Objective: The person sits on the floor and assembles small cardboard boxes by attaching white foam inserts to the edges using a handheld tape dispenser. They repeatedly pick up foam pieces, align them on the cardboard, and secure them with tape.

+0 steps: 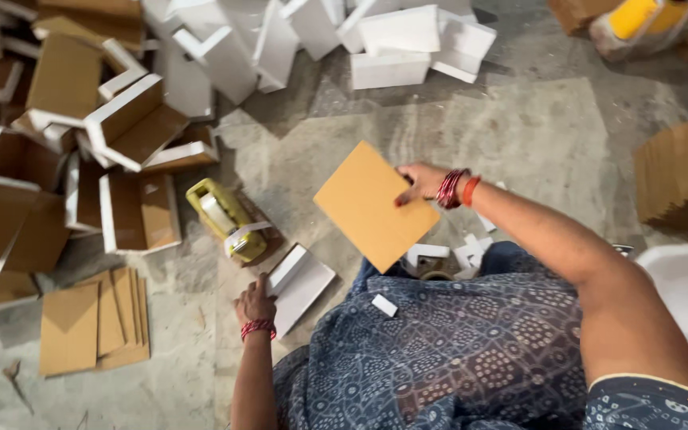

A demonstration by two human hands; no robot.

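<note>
Above the rough concrete floor (519, 135), the right hand (420, 185) pinches a flat tan cardboard rectangle (374, 205). Near left, the left hand (255, 304) rests on a white folded panel (300, 283), apparently grasping its edge.

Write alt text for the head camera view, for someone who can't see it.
Seated on a concrete floor, a person's right hand holds up a brown cardboard sheet; the left hand rests on a white box piece beside a yellow tape dispenser.

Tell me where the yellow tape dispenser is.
In the head view, the yellow tape dispenser lies on the floor left of centre, just above the left hand, beside the open boxes.
</note>
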